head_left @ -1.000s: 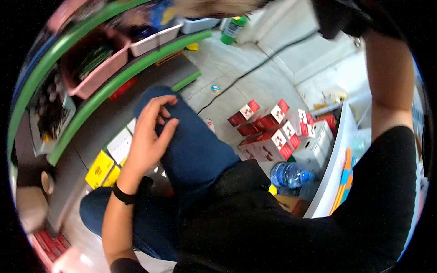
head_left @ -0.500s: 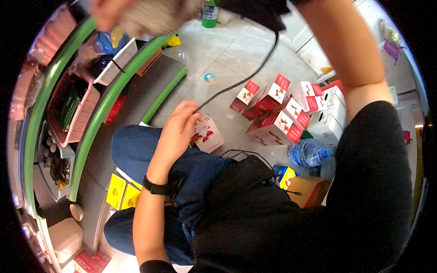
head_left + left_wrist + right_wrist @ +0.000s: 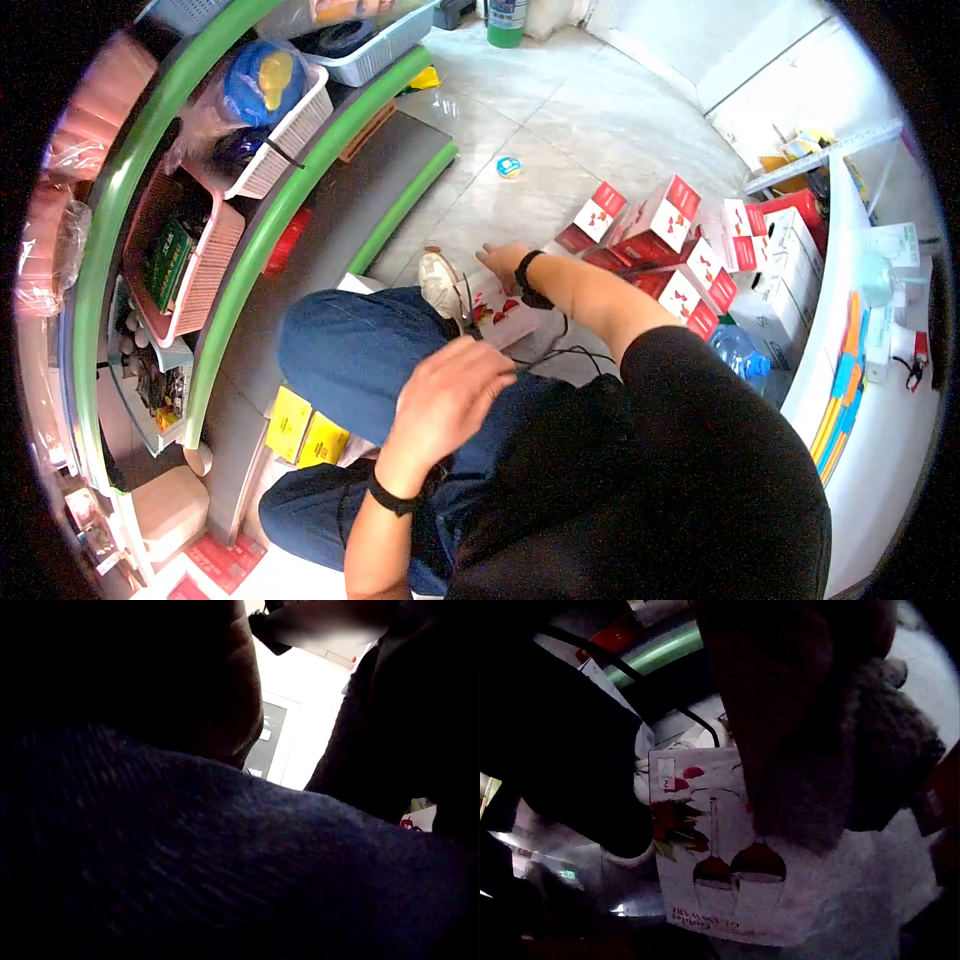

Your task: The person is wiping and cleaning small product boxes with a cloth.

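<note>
My right hand (image 3: 510,267) reaches down to a white goblet box (image 3: 508,318) on the floor. Its fingers point left, right at the box's upper edge. In the right wrist view the box (image 3: 720,847) shows printed wine goblets, red flowers and the word "Glassware"; the dark hand and a fuzzy dark shape (image 3: 892,742) cover its right part. My left hand (image 3: 450,400) is over the thigh near the raised knee, its fingers loosely bent with nothing seen in them. Dark blue denim (image 3: 247,855) fills most of the left wrist view. A white shoe (image 3: 438,283) stands beside the box.
Several red-and-white boxes (image 3: 655,215) stand at the right, near a white carton (image 3: 785,285) and a blue water bottle (image 3: 738,352). A black cable (image 3: 575,350) loops by the goblet box. Green-edged shelves (image 3: 262,205) with baskets line the left; yellow boxes (image 3: 290,425) lie below.
My right arm has swung from raised at the top down to the goblet box. The left hand has moved from beside that box back toward the thigh. The head view has shifted.
</note>
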Motion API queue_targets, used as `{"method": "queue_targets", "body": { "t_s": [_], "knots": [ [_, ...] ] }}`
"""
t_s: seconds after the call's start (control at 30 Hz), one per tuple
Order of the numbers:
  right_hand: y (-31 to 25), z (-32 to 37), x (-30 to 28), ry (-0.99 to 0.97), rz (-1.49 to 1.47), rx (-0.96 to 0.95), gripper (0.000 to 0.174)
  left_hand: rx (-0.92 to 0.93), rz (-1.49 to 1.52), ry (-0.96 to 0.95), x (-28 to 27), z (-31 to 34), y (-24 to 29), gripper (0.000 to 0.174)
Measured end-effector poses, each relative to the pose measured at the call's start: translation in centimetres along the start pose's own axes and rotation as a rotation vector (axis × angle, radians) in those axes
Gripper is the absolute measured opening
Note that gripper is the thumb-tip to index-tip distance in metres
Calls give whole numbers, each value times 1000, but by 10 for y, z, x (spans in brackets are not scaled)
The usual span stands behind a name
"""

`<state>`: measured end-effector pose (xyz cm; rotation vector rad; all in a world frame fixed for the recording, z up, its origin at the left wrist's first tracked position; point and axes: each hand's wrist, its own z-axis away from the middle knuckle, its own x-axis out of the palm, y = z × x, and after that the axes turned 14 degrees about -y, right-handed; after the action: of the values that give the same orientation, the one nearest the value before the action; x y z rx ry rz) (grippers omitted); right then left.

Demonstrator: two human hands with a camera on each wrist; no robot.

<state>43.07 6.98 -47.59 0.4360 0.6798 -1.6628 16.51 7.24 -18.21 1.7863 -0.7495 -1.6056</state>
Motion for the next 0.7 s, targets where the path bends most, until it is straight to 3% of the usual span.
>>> {"method": "queue_targets", "body": {
  "t_s": [0.1,0.17,0.2,0.27,0.43,0.53,0.57,0.63,0.67,0.7],
  "knots": [
    [11,-29,12,-154,-238,103,86,-19,0,-38,3,3,4,15],
    [-11,10,-17,-251,-476,251,72,-55,6,-50,3,6,4,14],
    [24,-25,13,-341,-509,263,70,-71,12,-56,3,7,4,13],
    [24,8,15,-343,-248,242,64,-70,11,-31,2,7,3,14],
    [34,83,27,-242,-660,242,70,-35,-63,-31,4,7,1,16],
    [85,57,102,-8,-633,31,69,-18,-120,-39,6,8,0,16],
    [77,89,80,-97,-790,62,65,-16,-140,-45,5,8,1,16],
    [84,115,86,-111,-1228,-90,57,-20,-165,-52,7,9,2,16],
    [92,116,97,-167,-1366,-53,55,-25,-173,-49,8,9,2,16],
    [83,132,92,-77,-1398,127,59,-30,-184,-46,8,8,2,16]
  ]
}}
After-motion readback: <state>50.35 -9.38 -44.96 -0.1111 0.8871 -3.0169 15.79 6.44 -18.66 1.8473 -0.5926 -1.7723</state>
